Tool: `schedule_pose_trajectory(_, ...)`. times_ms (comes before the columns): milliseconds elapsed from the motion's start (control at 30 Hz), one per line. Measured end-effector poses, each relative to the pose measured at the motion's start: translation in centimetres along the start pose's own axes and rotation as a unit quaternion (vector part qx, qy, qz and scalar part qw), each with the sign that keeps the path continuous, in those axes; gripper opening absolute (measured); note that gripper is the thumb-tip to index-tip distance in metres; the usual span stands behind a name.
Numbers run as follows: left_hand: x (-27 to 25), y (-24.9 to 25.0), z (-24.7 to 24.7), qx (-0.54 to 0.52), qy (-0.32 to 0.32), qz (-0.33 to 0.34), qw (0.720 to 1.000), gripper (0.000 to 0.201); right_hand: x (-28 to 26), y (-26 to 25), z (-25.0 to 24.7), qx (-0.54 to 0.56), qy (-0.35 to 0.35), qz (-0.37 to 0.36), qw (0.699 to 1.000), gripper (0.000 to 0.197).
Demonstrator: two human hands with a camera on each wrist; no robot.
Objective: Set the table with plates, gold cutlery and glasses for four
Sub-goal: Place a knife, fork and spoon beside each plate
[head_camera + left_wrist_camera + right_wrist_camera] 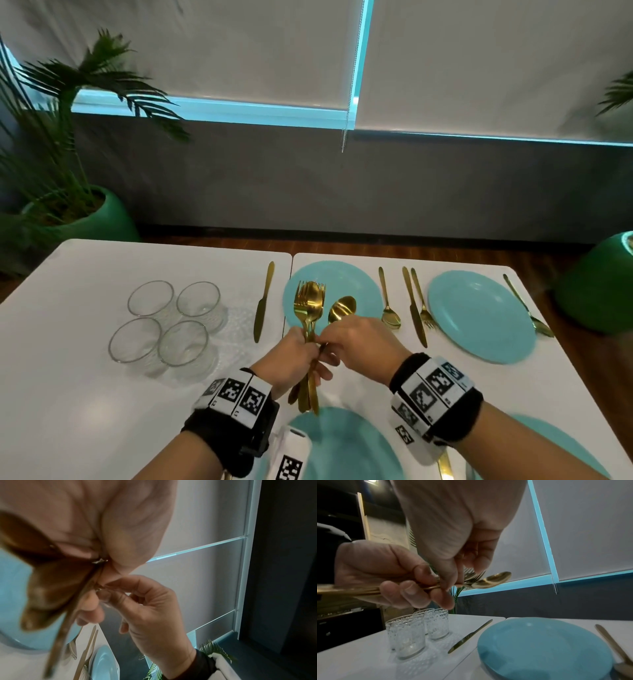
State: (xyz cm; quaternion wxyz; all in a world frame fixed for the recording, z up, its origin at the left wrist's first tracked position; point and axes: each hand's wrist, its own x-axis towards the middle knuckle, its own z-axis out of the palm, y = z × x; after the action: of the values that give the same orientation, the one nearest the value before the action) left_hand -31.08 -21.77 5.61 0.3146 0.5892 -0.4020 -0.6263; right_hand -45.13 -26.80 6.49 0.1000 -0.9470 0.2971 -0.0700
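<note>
My left hand (303, 351) grips a bundle of gold forks and spoons (309, 305) above the far middle turquoise plate (356, 277), their heads pointing away from me. My right hand (330, 339) pinches the handle of one gold spoon (342, 309) at the bundle's right side. In the right wrist view the spoon (491, 580) sticks out past the right hand's fingers (448, 574), while the left hand (385, 572) wraps round the handles. The left wrist view shows the blurred bundle (51, 581) and the right hand (145, 601) pinching at it.
Several clear glasses (168, 322) stand grouped at the left. A gold knife (263, 301) lies left of the far middle plate, a spoon (389, 303) to its right. The far right plate (479, 315) has cutlery on both sides. Two more plates (346, 445) lie near me.
</note>
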Motion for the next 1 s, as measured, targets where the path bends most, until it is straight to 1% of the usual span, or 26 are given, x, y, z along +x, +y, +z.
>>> schedule_pose_trajectory(67, -0.3, 0.1, 0.2, 0.011, 0.0, 0.001, 1.0, 0.03, 0.0, 0.1, -0.7, -0.005, -0.052, 0.005, 0.999, 0.02)
schedule_pose_trajectory(167, -0.4, 0.3, 0.9, 0.02, 0.007, -0.001, 1.0, 0.029, -0.3, 0.4, -1.4, -0.031, -0.096, -0.007, 0.995, 0.024)
schedule_pose_trajectory(300, -0.6, 0.5, 2.7, 0.005, 0.033, -0.009, 0.999, 0.028, -1.3, 1.3, -2.3, -0.054, -0.12, -0.008, 0.991, 0.025)
schedule_pose_trajectory(367, -0.7, 0.7, 3.9, -0.004, 0.037, -0.008, 0.999, 0.026, -2.2, 1.9, -2.5, -0.048, -0.122, -0.008, 0.991, 0.025)
schedule_pose_trajectory(433, -0.9, 0.6, 5.3, -0.011, 0.046, -0.004, 0.999, 0.025, -3.4, 2.0, -2.6, -0.039, -0.107, 0.0, 0.994, 0.027)
schedule_pose_trajectory(467, -0.9, 0.5, 6.0, -0.016, 0.055, 0.0, 0.998, 0.023, -4.1, 2.1, -2.5, -0.029, -0.087, 0.021, 0.996, 0.026)
schedule_pose_trajectory(500, -1.0, 0.3, 6.5, -0.023, 0.065, 0.002, 0.998, 0.022, -4.8, 2.2, -2.3, -0.005, -0.057, 0.064, 0.996, 0.025)
schedule_pose_trajectory(533, -1.1, 0.1, 7.1, -0.03, 0.072, 0.003, 0.997, 0.022, -5.5, 2.3, -2.1, 0.034, -0.021, 0.123, 0.992, 0.024)
schedule_pose_trajectory(567, -1.1, 0.0, 7.6, -0.036, 0.077, 0.005, 0.996, 0.022, -6.3, 2.4, -2.0, 0.084, 0.01, 0.189, 0.978, 0.022)
schedule_pose_trajectory(600, -1.2, -0.1, 8.2, -0.038, 0.079, 0.01, 0.996, 0.023, -6.9, 2.5, -1.9, 0.137, 0.021, 0.248, 0.959, 0.021)
schedule_pose_trajectory(667, -1.3, -0.3, 9.3, -0.037, 0.076, 0.022, 0.996, 0.024, -7.9, 2.5, -1.6, 0.229, -0.007, 0.321, 0.919, 0.021)
schedule_pose_trajectory(700, -1.4, -0.3, 9.9, -0.039, 0.071, 0.026, 0.996, 0.023, -8.5, 2.4, -1.3, 0.286, -0.016, 0.352, 0.891, 0.022)
schedule_pose_trajectory(733, -1.5, -0.5, 10.5, -0.043, 0.065, 0.027, 0.997, 0.019, -9.1, 2.1, -1.1, 0.354, -0.012, 0.382, 0.854, 0.021)
schedule_pose_trajectory(767, -1.6, -0.7, 11.0, -0.048, 0.057, 0.023, 0.997, 0.011, -9.8, 2.0, -0.8, 0.413, 0.003, 0.408, 0.814, 0.02)
schedule_pose_trajectory(800, -1.8, -0.8, 11.5, -0.061, 0.043, 0.015, 0.997, 0.005, -10.4, 1.8, -0.5, 0.456, 0.018, 0.426, 0.781, 0.02)
schedule_pose_trajectory(833, -2.0, -1.0, 11.9, -0.078, 0.025, 0.007, 0.997, 0.004, -11.1, 1.7, -0.1, 0.483, 0.031, 0.438, 0.758, 0.02)
schedule_pose_trajectory(900, -2.4, -1.7, 12.5, -0.096, -0.007, -0.017, 0.995, 0.003, -12.5, 1.4, 0.5, 0.52, 0.052, 0.462, 0.717, 0.02)
schedule_pose_trajectory(967, -2.6, -2.8, 12.1, -0.063, 0.017, -0.036, 0.997, 0.013, -14.0, 1.3, 0.9, 0.535, 0.076, 0.492, 0.683, 0.017)
schedule_pose_trajectory(1000, -2.8, -3.5, 11.6, -0.049, 0.036, -0.041, 0.997, 0.016, -14.8, 1.3, 1.2, 0.531, 0.08, 0.506, 0.675, 0.017)
